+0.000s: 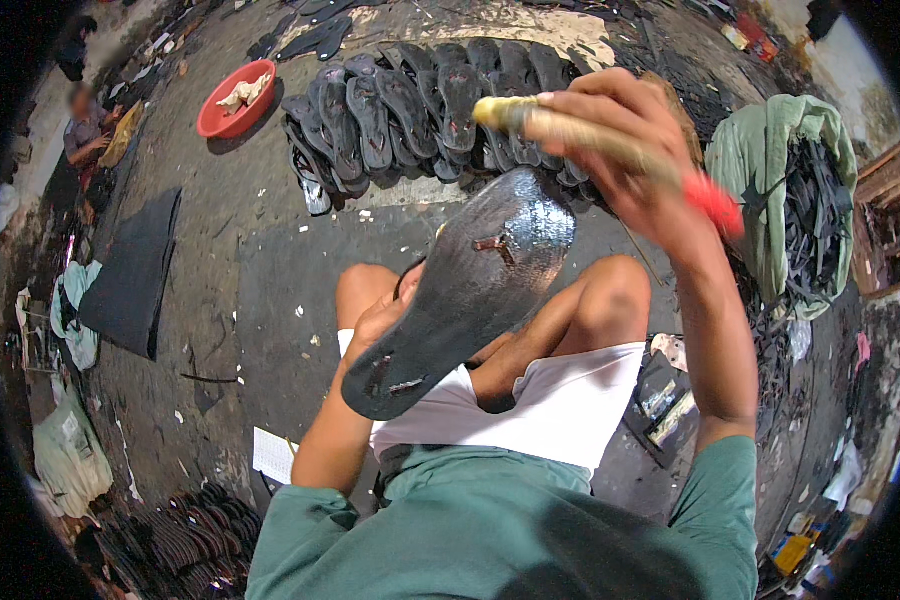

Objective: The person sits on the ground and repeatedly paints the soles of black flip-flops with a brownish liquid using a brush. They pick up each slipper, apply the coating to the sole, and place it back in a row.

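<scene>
My left hand [382,318] grips a black flip-flop [450,295] from behind, its fingers partly hidden. The sole's underside faces me, toe end up and tilted to the right, with strap plugs showing in slots. Around the toe the surface shines as if wet; toward the heel it looks duller. Above the toe my right hand [620,135] is closed around a brush [570,130] with a pale handle and a yellowish tip, blurred by motion. The tip is apart from the sole. A red blurred patch shows by my right wrist.
Rows of black flip-flops [370,110] lie ahead, beside a red basin [238,122] with a pale cloth. At right stands a green sack [755,165] of black strips. A black sheet [135,275] lies left, stacked soles [185,540] lower left. Another person [85,140] sits far left.
</scene>
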{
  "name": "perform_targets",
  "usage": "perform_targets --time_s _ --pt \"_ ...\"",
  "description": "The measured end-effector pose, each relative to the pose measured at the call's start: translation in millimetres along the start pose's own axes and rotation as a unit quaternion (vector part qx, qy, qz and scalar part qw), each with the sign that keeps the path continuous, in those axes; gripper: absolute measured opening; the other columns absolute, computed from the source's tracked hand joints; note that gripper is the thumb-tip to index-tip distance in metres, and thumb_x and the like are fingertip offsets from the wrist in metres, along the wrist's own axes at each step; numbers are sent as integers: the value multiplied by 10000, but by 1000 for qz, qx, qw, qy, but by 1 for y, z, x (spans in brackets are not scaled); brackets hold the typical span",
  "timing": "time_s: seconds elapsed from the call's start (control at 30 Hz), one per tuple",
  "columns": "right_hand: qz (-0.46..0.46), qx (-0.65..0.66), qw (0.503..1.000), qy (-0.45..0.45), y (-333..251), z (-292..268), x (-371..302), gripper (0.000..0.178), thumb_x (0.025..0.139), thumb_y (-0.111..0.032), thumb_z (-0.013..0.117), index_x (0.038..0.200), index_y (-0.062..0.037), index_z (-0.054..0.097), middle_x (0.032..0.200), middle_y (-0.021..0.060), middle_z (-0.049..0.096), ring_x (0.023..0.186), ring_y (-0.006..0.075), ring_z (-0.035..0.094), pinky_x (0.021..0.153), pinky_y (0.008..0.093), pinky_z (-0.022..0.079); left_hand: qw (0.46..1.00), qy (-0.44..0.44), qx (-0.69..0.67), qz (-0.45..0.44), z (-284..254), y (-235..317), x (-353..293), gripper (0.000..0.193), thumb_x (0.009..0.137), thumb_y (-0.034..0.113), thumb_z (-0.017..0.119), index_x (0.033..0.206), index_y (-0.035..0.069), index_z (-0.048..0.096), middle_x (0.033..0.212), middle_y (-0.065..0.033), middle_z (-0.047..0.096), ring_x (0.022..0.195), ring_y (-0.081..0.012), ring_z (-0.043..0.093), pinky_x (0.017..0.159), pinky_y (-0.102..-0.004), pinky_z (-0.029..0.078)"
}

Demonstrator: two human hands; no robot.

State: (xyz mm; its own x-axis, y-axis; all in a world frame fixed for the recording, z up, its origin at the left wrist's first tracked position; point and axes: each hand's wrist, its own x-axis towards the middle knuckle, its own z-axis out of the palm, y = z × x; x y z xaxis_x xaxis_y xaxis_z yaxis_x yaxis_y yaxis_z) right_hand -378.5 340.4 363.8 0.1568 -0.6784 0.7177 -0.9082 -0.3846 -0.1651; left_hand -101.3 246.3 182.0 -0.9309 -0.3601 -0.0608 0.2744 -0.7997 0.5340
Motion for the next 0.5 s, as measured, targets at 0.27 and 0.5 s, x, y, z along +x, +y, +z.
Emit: perform_targets --time_s 0.27,0.5 --pt "-91 -101 987 -83 -29 -17 -6 395 759 -234 662 1145 -153 682 1065 40 632 885 211 568 866 381 394 997 32 15 69 24 14 -21 577 957 213 573 1436 -15 347 1355 -173 513 1227 -260 538 1052 -384 426" --pt "-6 -110 993 -40 -42 -10 -49 396 770 -255 658 1150 -146 683 1058 37 639 876 191 572 841 374 380 995 49 37 73 30 -7 -23 580 956 236 583 1428 -15 358 1327 -165 538 1188 -262 568 1023 -375 454"
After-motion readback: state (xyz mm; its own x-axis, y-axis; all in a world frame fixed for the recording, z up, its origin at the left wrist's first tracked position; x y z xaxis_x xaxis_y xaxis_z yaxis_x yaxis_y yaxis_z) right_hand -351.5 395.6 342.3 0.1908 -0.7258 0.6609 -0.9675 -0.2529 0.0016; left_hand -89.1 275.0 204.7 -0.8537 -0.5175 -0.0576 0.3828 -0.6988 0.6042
